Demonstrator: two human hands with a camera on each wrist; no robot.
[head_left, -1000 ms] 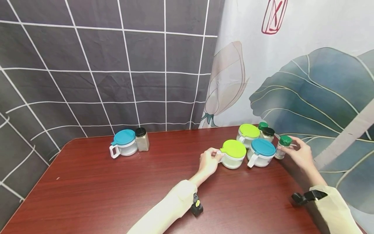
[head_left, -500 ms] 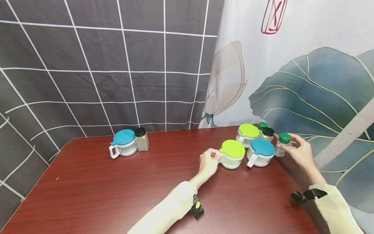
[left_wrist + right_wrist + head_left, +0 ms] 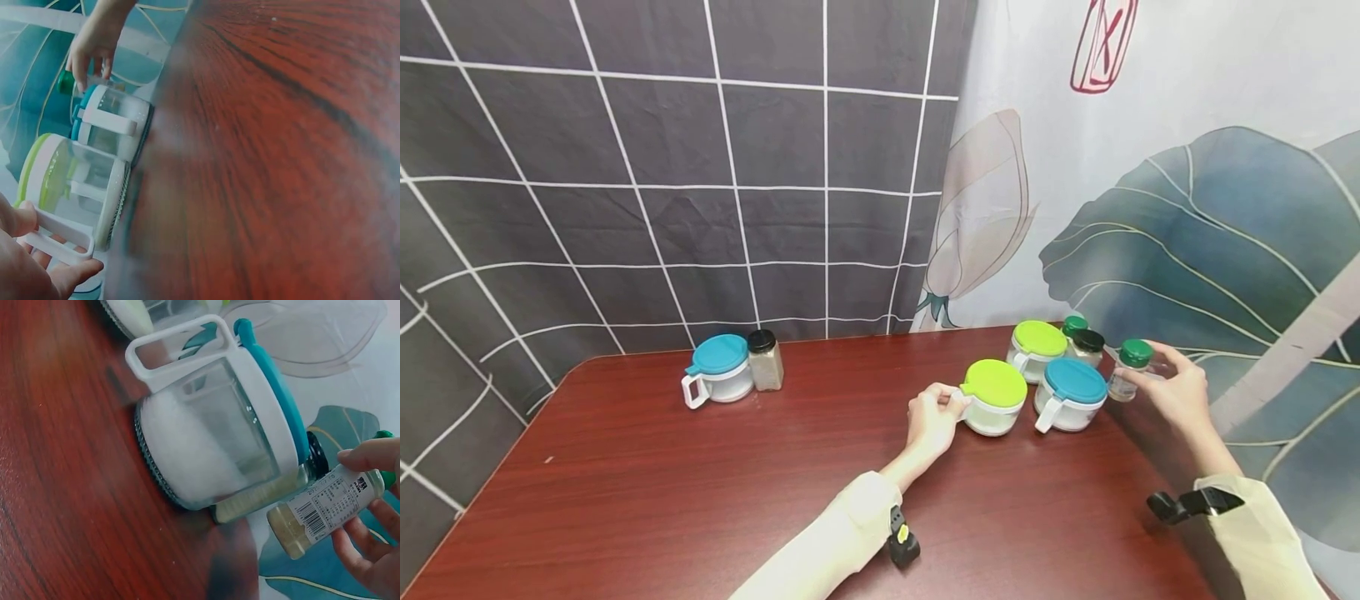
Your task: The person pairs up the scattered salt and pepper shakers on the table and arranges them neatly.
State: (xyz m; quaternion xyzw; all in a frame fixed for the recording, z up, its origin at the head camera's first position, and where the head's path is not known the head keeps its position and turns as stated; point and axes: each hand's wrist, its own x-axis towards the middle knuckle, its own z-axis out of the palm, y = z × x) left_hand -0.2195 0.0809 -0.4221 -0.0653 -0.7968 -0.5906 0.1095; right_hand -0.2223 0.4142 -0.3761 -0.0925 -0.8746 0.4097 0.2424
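Note:
My left hand (image 3: 931,423) pinches the white handle (image 3: 61,236) of a clear seasoning jar with a lime-green lid (image 3: 995,384). Thumb and fingers sit on either side of that handle in the left wrist view. On the right, my right hand (image 3: 1176,398) holds a small spice bottle (image 3: 328,509) with a green cap and a barcode label, between thumb and fingers. Its base looks just off the table in the right wrist view. Between the hands stands a blue-lidded jar (image 3: 1071,395) holding white grains, its handle turned toward me.
Behind are another lime-lidded jar (image 3: 1037,348), a black-capped bottle (image 3: 1086,347) and a green-capped bottle (image 3: 1073,325). Far left, a blue-lidded jar (image 3: 720,369) stands beside a black-capped shaker (image 3: 765,362). Wall cloths border the brown table (image 3: 700,492) at the back and right.
The lime-lidded jar in my left hand has shifted slightly left, widening the gap to the blue-lidded jar. The spice bottle in my right hand has risen a little.

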